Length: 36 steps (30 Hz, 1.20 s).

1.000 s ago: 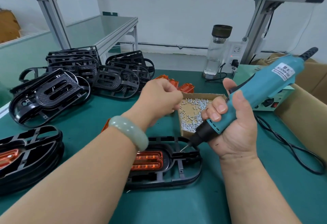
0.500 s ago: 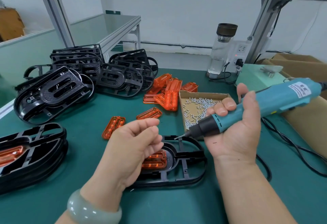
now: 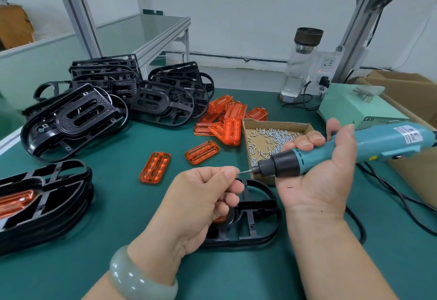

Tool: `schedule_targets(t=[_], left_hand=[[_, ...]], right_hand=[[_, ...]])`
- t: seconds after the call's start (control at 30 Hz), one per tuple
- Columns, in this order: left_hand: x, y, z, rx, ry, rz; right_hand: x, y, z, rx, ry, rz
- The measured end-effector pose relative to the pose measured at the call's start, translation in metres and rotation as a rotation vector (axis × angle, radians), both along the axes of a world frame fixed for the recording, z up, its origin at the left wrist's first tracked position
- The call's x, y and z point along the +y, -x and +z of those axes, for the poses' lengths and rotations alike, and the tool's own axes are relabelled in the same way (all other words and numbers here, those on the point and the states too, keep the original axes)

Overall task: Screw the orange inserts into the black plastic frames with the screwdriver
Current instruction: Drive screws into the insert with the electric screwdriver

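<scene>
Low at centre, the left grip (image 3: 201, 195) hides most of the black frame (image 3: 255, 219) and its orange insert (image 3: 220, 218) on the counter (image 3: 123, 207), and pinches a barely discernible screw (image 3: 238, 172) at the bit. The right grip (image 3: 316, 164) curls round the screwdriver (image 3: 331, 155), whose rear is cut off at the right edge. The cardboard tray (image 3: 274, 123) holds loose screws (image 3: 272, 136).

Teal screwdriver (image 3: 343, 155), orange inserts (image 3: 224, 119), black frames (image 3: 71, 119), green table (image 3: 118, 205).
</scene>
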<state>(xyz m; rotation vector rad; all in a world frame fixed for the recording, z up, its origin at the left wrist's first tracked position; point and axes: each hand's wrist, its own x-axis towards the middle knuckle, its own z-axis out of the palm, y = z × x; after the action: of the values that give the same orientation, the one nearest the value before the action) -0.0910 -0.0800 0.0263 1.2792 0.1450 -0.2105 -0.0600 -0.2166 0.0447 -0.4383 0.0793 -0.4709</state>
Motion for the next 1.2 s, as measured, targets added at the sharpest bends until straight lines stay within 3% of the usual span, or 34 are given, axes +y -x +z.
schedule_targets(t=[0.27, 0.77, 0.87, 0.97, 1.2], left_hand=[[-0.002, 0.001, 0.000, -0.041, -0.047, 0.020], [0.012, -0.006, -0.005, -0.280, -0.336, -0.008], [0.031, -0.012, -0.005, -0.410, -0.653, 0.050], [0.047, -0.014, -0.005, -0.422, -1.017, -0.086], [0.044, -0.007, -0.007, -0.451, -1.444, -0.293]], right_hand=[[0.004, 0.001, 0.000, 0.011, 0.012, -0.013], [0.004, 0.003, -0.001, -0.020, 0.038, -0.002], [0.000, 0.002, -0.002, -0.007, 0.046, -0.005], [-0.003, 0.000, -0.002, 0.008, 0.073, -0.011], [-0.006, -0.002, -0.003, 0.037, 0.145, 0.022]])
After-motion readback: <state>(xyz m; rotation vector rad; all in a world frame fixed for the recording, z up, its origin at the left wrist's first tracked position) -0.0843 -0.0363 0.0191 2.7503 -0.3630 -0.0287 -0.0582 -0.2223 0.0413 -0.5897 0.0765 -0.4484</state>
